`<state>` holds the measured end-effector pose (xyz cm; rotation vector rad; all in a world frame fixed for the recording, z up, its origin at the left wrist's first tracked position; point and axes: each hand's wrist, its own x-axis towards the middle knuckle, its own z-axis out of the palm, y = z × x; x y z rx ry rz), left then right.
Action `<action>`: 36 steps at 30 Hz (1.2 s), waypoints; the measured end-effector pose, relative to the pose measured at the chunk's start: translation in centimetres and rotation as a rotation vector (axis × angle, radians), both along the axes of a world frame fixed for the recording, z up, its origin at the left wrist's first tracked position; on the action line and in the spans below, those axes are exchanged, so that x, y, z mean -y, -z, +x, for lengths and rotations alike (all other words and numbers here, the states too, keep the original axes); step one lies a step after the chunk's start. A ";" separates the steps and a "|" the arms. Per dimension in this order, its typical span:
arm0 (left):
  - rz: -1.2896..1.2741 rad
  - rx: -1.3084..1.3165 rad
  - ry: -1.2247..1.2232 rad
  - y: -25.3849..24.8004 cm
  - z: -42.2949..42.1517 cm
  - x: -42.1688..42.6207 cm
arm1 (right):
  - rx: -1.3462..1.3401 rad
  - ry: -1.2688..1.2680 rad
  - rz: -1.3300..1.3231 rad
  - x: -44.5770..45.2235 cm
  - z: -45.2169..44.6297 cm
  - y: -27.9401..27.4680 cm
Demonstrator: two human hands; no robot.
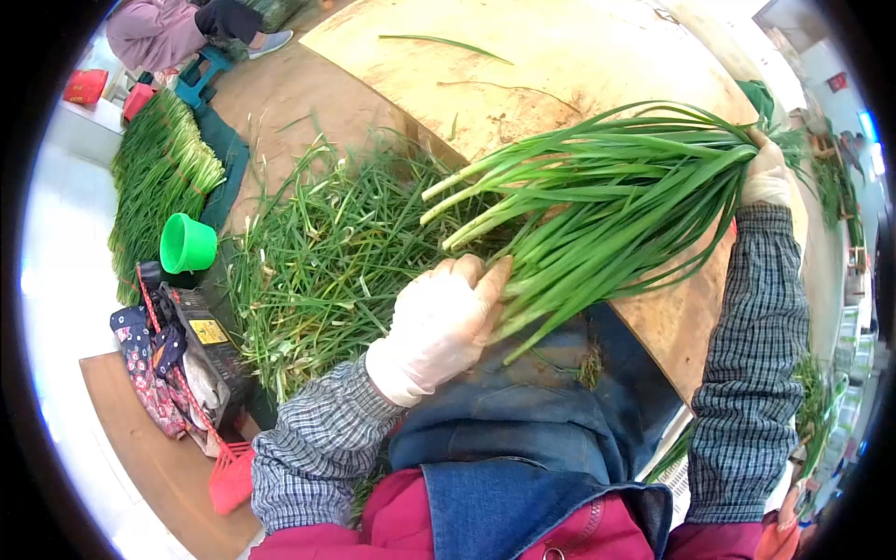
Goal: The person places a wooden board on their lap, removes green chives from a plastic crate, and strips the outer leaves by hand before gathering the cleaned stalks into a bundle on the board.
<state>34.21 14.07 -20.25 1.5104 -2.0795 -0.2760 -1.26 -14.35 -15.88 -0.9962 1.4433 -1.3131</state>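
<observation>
Right-hand grip: the gloved right hand [765, 173], at two o'clock, was closed around one end of the bundle of green leaves [635, 187].
Left-hand grip: the gloved left hand [443, 327], just below centre, had its fingers bent against the pale-stalked end; whether it pinched any stalks could not be told.
Bundle: it ran from the centre towards two o'clock, fanned out between the hands, several pale stalk ends pointing towards nine.
Loose leaves: a tangled heap [327, 243] spread from the centre towards nine o'clock, beside the left hand.
Board: a wooden board [560, 65] lay from twelve to two, a single leaf [446, 42] on it.
Bucket: a green bucket [187, 245] was at nine, near stacked greens [154, 177] at ten.
Bench: a brown bench [121, 392] stood at eight.
Co-worker: a seated person [154, 37] showed partly at half past ten.
</observation>
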 end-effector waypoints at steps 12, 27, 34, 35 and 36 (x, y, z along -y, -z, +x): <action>-0.455 0.179 -0.050 -3.2 2.8 0.3 | -1.407 0.021 -0.147 -3.8 5.5 -6.4; 0.025 -0.473 -0.508 -0.9 7.3 5.6 | -0.443 -0.397 -0.180 -14.3 12.6 -8.3; -0.541 -0.125 -0.188 -4.1 2.9 -1.3 | 0.119 -0.553 0.440 -23.7 18.5 0.8; -0.441 0.032 -0.158 -4.0 1.5 -1.9 | 0.165 -0.529 0.440 -23.9 19.0 1.0; -0.281 0.143 -0.227 -3.6 0.0 -2.3 | 0.160 -0.512 0.400 -24.1 19.1 0.9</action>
